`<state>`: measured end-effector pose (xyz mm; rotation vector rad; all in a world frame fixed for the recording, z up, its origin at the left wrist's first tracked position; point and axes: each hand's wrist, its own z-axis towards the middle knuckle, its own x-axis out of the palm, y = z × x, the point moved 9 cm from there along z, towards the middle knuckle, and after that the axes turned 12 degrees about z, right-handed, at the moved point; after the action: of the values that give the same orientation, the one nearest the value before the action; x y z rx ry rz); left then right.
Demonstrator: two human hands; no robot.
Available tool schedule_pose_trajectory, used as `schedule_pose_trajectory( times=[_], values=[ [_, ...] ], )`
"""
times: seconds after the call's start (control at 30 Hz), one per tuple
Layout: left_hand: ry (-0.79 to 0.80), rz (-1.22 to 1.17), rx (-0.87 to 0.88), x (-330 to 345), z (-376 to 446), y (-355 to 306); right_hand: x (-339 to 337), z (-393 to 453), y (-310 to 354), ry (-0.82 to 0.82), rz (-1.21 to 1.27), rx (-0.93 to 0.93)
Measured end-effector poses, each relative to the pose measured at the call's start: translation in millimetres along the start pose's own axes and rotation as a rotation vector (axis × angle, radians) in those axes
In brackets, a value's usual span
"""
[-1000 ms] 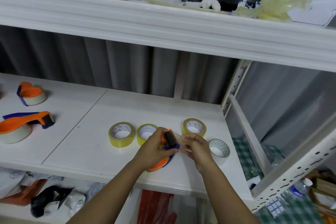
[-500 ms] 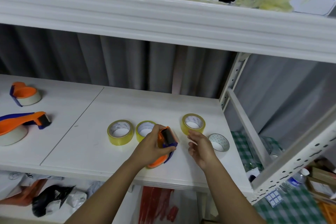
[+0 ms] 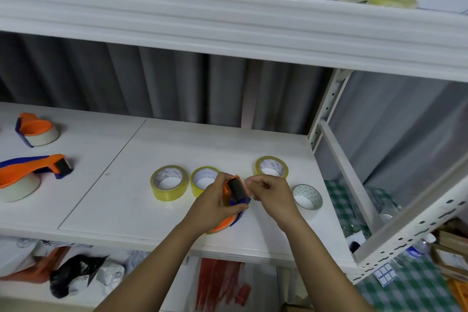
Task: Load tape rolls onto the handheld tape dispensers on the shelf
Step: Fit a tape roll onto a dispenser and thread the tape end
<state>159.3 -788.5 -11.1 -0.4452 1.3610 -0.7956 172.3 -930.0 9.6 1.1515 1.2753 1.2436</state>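
The grip of the left hand [image 3: 215,204] is closed around the orange and blue tape dispenser [image 3: 234,206], fingers wrapped over its upper body, at lower centre of the frame. The left forearm enters from the bottom edge and angles up and right. The right hand [image 3: 272,191] is just right of the dispenser head, fingers curled with thumb and fingertips pinched together; a thin clear tape end appears to lie between them, but this is hard to make out.

The dispenser's long axis runs from lower centre up toward the back of the shelf [image 3: 121,195], with its black roller end uppermost and its rounded orange end nearest the shelf's front edge. The left hand hides most of its body.

Four tape rolls lie flat on the shelf: a yellow roll [image 3: 169,182] left of the hands, a second yellow roll [image 3: 202,180] partly hidden by the left hand, a third [image 3: 271,166] behind the right hand, and a white-cored clear roll [image 3: 307,196] to the right.
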Motion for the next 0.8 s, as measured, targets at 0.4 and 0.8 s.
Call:
schedule_pose_trajectory(
  times=[0.4, 0.8],
  values=[
    [0.015, 0.037, -0.026, 3.1, -2.3, -3.3, -6.9, 7.3, -12.4, -0.069, 0.166, 0.094],
    [0.014, 0.041, -0.014, 1.8, -2.0, -4.8, 8.3, 4.1, -46.9, 0.057, 0.388, 0.516]
  ],
)
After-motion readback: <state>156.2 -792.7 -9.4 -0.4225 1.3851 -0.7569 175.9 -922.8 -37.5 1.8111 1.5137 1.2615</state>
